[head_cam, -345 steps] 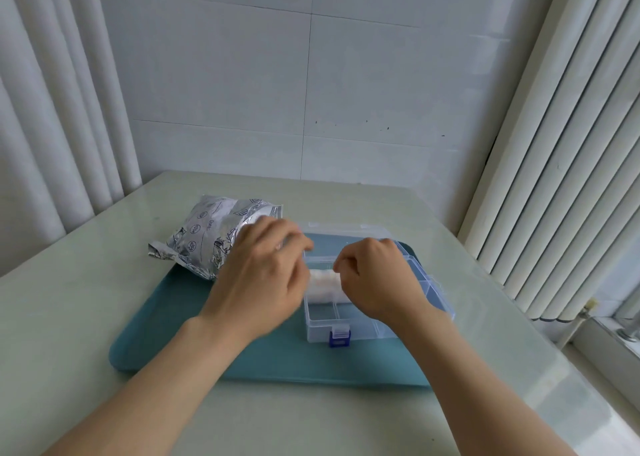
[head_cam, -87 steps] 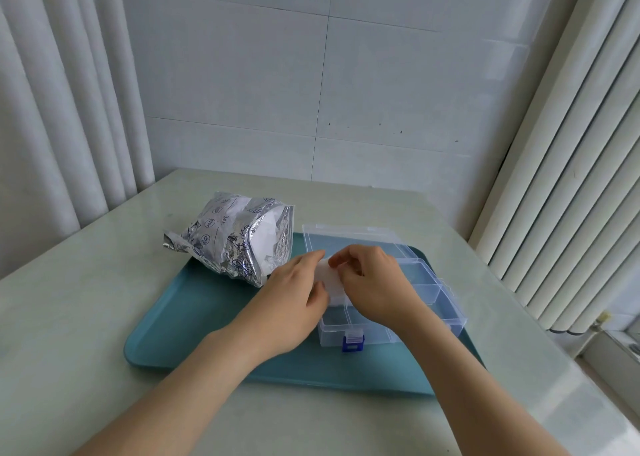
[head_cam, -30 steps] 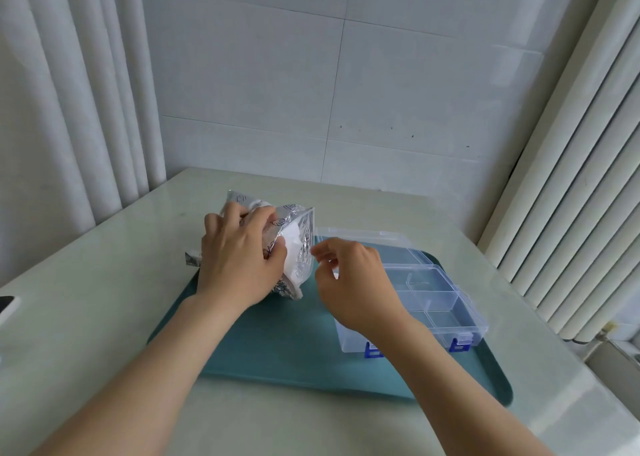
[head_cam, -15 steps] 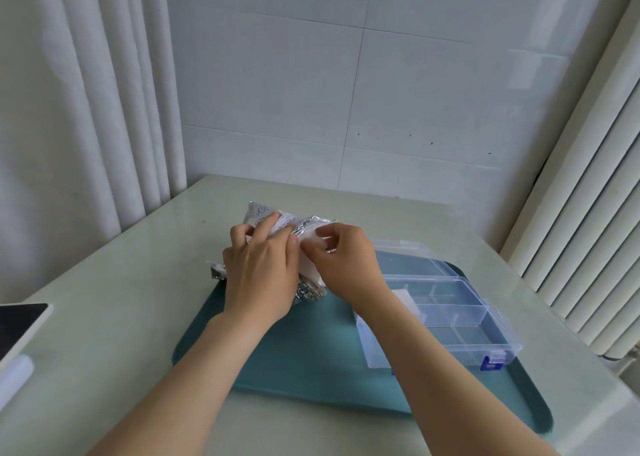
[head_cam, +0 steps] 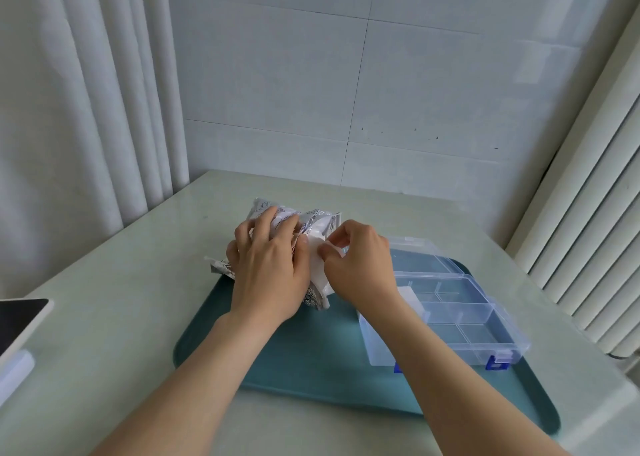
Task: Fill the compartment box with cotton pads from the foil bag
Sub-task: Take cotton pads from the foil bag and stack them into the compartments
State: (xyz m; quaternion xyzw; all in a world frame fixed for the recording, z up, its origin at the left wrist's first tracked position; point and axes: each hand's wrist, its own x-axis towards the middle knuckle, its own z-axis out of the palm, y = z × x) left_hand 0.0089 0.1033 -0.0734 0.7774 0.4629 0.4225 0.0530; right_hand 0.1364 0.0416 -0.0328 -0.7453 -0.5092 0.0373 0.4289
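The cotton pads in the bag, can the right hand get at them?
Probably yes. The right hand is at the open mouth of the bag, pinching the white cotton pads there, while the left hand holds the bag. Nothing sits between them.

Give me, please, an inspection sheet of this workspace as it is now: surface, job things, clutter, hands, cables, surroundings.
Surface: pale green glossy table, bearing a teal plastic tray.
Job's things: crinkled silver foil bag on the tray's left, white cotton pads showing at its mouth; clear plastic compartment box with blue latches on the tray's right, lid open, something white at its left side, right compartments empty.
Clutter: dark-screened white device at the table's left edge.
Grippers: left hand grips the foil bag; right hand pinches the cotton pads at the mouth.
Cables: nothing seen.
Surroundings: white tiled wall behind, white curtains on both sides.
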